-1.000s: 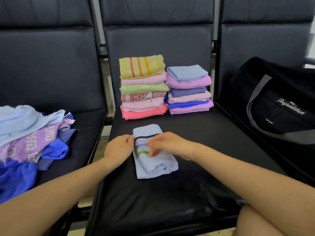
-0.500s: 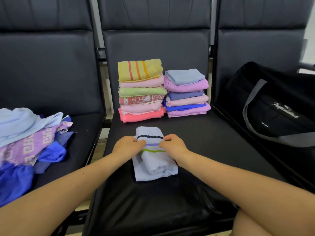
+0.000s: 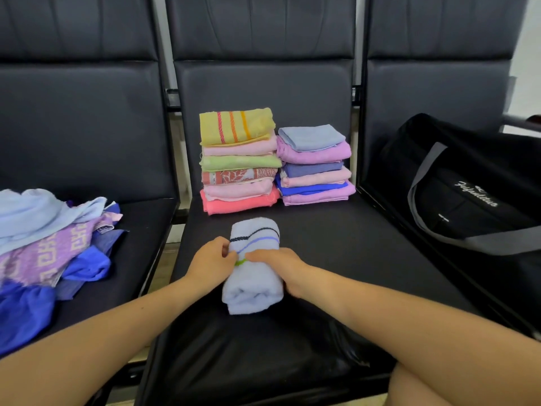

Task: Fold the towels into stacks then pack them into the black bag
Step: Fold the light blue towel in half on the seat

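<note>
- The left hand [image 3: 209, 260] and the right hand [image 3: 275, 263] both pinch the top of a folded pale blue towel [image 3: 253, 276] lying mid-way along the middle seat [image 3: 336, 259]; the fingertips meet over its striped band and hide part of the green stripe.
- How far the fingers curl under the fold is hard to make out — the knuckles face the camera.
- Behind the towel, against the seat's back edge, stand two stacks side by side and just touching: the left stack [image 3: 238, 162] with a yellow striped towel on top, the right stack [image 3: 314, 167] with a grey-blue one on top.
- The left seat [image 3: 140, 230] carries a loose pile of unfolded towels [image 3: 49, 244] — blue, lilac and pale blue — cut off by the picture's left edge.
- The black bag [image 3: 468, 194] sits on the right seat, its grey strap draped over the front; its right side runs out of view and its opening cannot be seen.
- Bare seat lies open to the right of the towel up to the seat's right edge, and in front of it toward the near edge.
- Both forearms enter from the bottom corners, and a knee is cut off at the lower right.
</note>
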{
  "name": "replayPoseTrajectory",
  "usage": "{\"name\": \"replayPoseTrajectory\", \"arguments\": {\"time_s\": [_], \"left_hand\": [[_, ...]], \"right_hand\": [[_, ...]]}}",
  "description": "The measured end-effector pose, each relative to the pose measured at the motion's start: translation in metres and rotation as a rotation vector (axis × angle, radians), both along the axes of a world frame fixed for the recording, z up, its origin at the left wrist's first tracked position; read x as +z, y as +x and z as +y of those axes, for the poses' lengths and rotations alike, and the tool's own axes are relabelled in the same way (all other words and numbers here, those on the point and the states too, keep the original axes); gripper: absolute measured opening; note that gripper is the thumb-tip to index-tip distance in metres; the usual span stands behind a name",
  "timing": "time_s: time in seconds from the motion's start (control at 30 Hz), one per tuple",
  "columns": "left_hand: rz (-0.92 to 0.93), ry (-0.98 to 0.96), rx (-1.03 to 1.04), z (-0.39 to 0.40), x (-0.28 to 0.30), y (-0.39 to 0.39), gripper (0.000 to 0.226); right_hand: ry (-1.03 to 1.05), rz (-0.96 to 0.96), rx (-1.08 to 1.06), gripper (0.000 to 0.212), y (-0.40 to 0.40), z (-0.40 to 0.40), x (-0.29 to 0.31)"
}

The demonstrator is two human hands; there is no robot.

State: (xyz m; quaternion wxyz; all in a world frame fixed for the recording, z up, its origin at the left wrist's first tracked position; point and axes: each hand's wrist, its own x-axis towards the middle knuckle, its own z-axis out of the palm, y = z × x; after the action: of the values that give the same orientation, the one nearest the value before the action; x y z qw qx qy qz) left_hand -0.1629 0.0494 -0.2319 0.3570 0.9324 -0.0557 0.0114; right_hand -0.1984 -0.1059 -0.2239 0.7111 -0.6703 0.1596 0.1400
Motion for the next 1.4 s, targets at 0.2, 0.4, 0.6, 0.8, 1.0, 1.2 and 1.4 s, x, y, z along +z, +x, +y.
{"name": "replayPoseTrajectory", "arguments": {"time_s": [0.2,0.4,0.6,0.8,1.0,1.2,1.4], "left_hand": [[0.393,-0.749,0.069,-0.015,0.033,-0.026,0.036],[0.615,-1.256,0.004,-0.016,0.07,-0.039,0.044],[0.434,-1.271,0.068,-0.016,0.092,-0.018,0.034],[0.204,-1.425,0.119,-0.053,0.11,0.005,0.036],[-0.152,-1.143,0.045,-0.095,0.112,0.037,0.032],[-0.565,-0.443,-0.253,-0.119,0.14,0.1,0.07],[-0.535,-0.214,-0.084,-0.156,0.187,0.174,0.056]], "right_hand": [[0.226,-0.219,-0.079,0.034,0.002,0.005,0.039],[0.374,-0.232,0.279,0.043,-0.007,-0.016,0.06],[0.384,-0.214,0.299,0.039,-0.004,-0.025,0.052],[0.655,-0.086,0.07,0.051,0.006,-0.028,0.042],[0.708,-0.087,-0.197,0.032,0.044,-0.053,0.059],[-0.026,-0.579,-0.654,0.061,0.126,-0.124,0.109],[-0.61,-0.856,-0.63,0.068,0.205,-0.177,0.173]]}}
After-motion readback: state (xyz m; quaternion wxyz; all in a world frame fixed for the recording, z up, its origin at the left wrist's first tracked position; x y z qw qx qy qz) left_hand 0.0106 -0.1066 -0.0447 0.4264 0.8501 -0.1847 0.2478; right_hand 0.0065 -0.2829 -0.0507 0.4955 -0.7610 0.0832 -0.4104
